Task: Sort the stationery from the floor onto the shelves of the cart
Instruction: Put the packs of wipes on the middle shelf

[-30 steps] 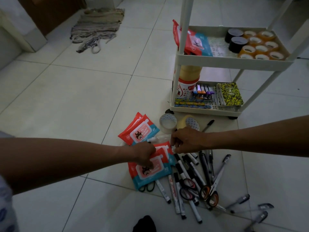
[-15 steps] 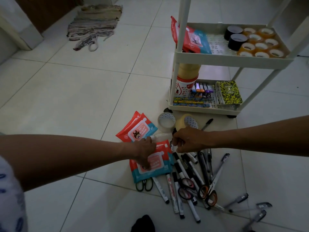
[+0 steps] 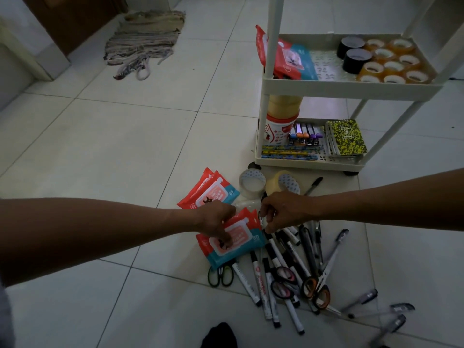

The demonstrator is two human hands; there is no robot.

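Note:
My left hand (image 3: 216, 223) grips a red and teal wipes pack (image 3: 241, 243) lying on the floor pile, thumb and fingers on its top face. A second pack's red edge shows just under it. My right hand (image 3: 283, 209) is curled at the pack's right corner, fingertips pinched on something small that I cannot make out. Another wipes pack (image 3: 208, 192) lies just behind. Black and white markers (image 3: 275, 262) and scissors (image 3: 315, 290) fan out below my hands. The white cart (image 3: 351, 89) stands behind to the right, its bottom shelf (image 3: 308, 165) low to the floor.
Two tape rolls (image 3: 252, 183) lie between the pile and the cart. The middle shelf holds wipes, black tape and several clear tape rolls; the bottom shelf holds tubs, pencils, clips and notebooks. Loose pens (image 3: 376, 305) lie at right. A rag mat (image 3: 145, 41) lies far left.
The wipes pack under my left hand has shifted up and left, uncovering green-handled scissors beneath it. My right hand has stayed at the pack's corner.

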